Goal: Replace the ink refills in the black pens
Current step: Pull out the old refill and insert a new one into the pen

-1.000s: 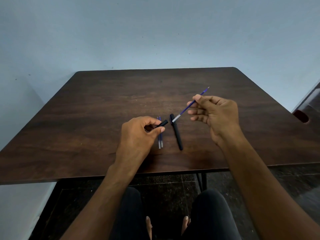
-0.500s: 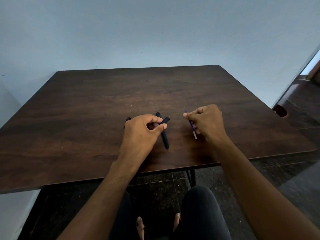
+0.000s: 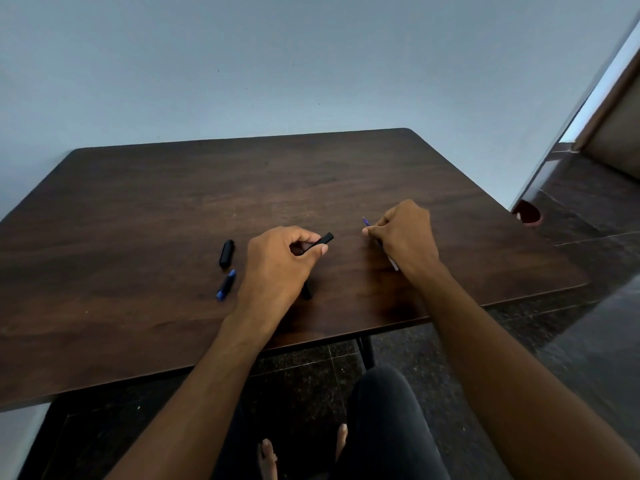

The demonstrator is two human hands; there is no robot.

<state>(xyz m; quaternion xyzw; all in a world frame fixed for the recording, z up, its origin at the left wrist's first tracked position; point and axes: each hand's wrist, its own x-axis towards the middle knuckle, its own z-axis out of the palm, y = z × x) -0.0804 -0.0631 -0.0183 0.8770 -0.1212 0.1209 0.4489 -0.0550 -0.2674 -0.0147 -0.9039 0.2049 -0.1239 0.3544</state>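
Hands work low over a dark wooden table (image 3: 138, 209), close to its near edge. The left hand (image 3: 280, 265) is curled round a black pen barrel (image 3: 323, 240), whose square end juts out past the thumb and forefinger toward the right. Just under that hand's heel, the tip of another black pen (image 3: 306, 292) shows on the table, the rest hidden by the hand. The right hand (image 3: 405, 237) pinches a thin blue ink refill (image 3: 365, 221); its point pokes out above the fingertips and its pale far end shows below the hand near the wrist, down at the table surface. Left of the left hand lie two short pieces, apart from each other: a black cap (image 3: 226, 252) farther back and a black piece with blue ends (image 3: 225, 285) nearer the table edge.
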